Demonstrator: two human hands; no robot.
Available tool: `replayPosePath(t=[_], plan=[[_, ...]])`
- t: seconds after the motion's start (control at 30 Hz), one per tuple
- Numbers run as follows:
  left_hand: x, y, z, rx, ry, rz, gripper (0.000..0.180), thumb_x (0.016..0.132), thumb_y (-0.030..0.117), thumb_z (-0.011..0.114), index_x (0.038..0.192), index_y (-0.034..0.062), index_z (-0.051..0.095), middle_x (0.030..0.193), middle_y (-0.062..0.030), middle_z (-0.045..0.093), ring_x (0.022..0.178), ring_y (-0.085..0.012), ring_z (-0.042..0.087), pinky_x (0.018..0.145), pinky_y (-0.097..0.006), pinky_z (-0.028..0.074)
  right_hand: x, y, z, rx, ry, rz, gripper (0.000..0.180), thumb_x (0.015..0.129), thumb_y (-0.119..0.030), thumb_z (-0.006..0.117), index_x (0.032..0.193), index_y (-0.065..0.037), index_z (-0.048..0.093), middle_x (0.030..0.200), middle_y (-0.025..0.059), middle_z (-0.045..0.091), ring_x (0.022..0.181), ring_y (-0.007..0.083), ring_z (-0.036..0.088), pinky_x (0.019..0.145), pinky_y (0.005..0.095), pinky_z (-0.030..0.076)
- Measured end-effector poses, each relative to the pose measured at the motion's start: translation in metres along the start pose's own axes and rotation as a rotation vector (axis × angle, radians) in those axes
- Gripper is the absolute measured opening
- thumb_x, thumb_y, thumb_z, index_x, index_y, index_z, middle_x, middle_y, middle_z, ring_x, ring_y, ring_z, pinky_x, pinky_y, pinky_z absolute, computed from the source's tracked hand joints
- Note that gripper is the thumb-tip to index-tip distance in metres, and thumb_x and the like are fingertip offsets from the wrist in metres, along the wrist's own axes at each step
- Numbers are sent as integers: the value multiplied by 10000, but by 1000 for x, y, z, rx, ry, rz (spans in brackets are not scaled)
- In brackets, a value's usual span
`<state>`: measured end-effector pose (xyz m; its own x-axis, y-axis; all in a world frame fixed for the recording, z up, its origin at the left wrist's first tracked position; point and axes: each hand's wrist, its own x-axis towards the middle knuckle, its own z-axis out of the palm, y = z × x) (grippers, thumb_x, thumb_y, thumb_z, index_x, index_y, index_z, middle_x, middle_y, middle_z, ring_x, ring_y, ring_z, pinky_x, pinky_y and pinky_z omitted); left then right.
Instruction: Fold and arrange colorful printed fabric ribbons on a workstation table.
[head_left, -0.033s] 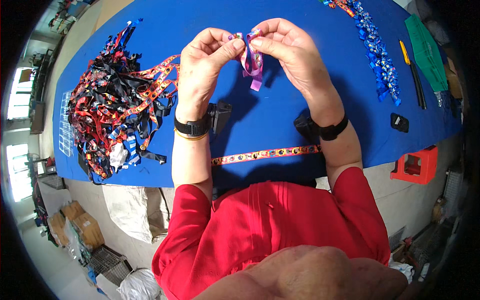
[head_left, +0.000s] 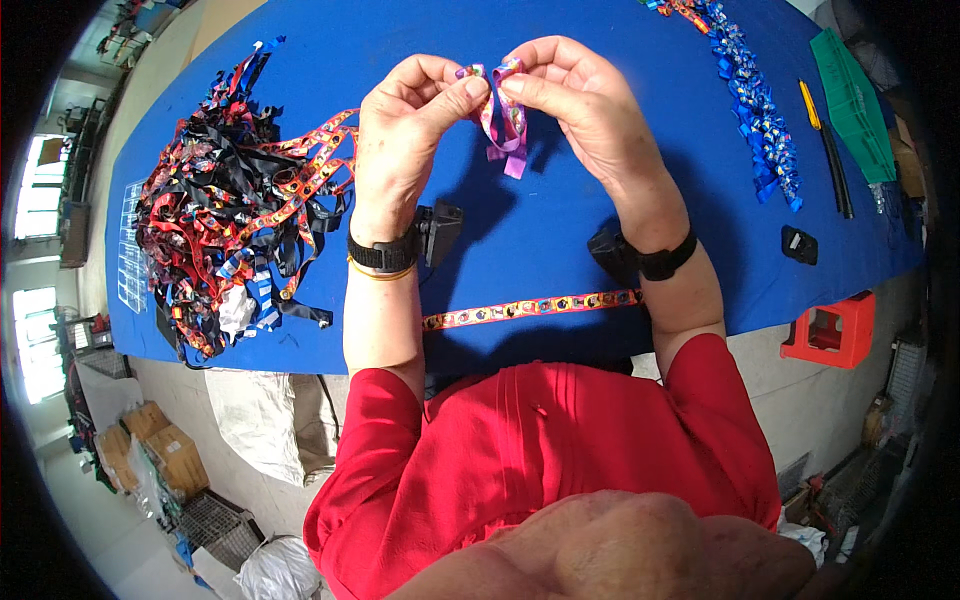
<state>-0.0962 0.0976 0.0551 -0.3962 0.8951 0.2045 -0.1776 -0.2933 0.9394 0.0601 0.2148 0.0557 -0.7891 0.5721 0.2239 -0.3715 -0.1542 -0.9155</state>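
My left hand (head_left: pixel 410 120) and my right hand (head_left: pixel 575 100) are raised over the blue table (head_left: pixel 330 50), fingertips pinched together on a short purple and pink patterned ribbon (head_left: pixel 505 125). The ribbon is folded into a small loop between my thumbs, and its two ends hang down below them. Both wrists carry black bands with small black devices. A long orange patterned ribbon strip (head_left: pixel 530 306) lies flat near the table's front edge, below my forearms.
A big tangled heap of red, black and orange ribbons (head_left: pixel 235 215) covers the table's left part. A row of blue ribbon pieces (head_left: pixel 755 110), a yellow-handled tool (head_left: pixel 825 140) and a green object (head_left: pixel 855 95) lie at the right. A red stool (head_left: pixel 830 330) stands beside the table.
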Motion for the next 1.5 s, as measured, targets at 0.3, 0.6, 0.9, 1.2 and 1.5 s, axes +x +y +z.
replayPosePath(t=[0.3,0.6,0.9,1.2,1.5], plan=[[-3,2,5,133,25,17,130,869,46,756,936,-5,657,853,-73,717,780,-105,666,726,-224,532,0,2,0,-84,-18,45,268,950,-52,641,1202,29,602,1058,89,684,993,137,660,903,252,517],[-5,9,9,151,24,13,124,858,29,759,884,-8,643,819,-70,706,740,-111,666,691,-241,547,0,-4,-2,-160,-63,29,241,929,-83,685,1122,59,669,984,98,721,912,135,686,836,240,547],[-5,11,11,226,68,19,128,854,23,764,882,-8,642,814,-70,705,725,-106,663,678,-234,548,-1,-1,-3,-208,-58,57,257,978,-157,640,1143,36,680,1011,90,714,917,122,668,864,256,532],[-3,9,8,200,-3,-15,133,849,34,768,896,-26,659,818,-92,717,730,-118,673,680,-237,546,0,0,-4,-261,-19,-23,211,963,-141,663,1057,43,702,945,61,715,864,99,659,790,229,534],[1,21,16,389,-56,-43,109,869,45,743,918,-14,667,861,-95,717,769,-158,678,734,-276,546,-5,-29,-4,-230,-62,123,160,972,-94,623,1057,32,674,907,50,691,818,89,635,733,210,507]])
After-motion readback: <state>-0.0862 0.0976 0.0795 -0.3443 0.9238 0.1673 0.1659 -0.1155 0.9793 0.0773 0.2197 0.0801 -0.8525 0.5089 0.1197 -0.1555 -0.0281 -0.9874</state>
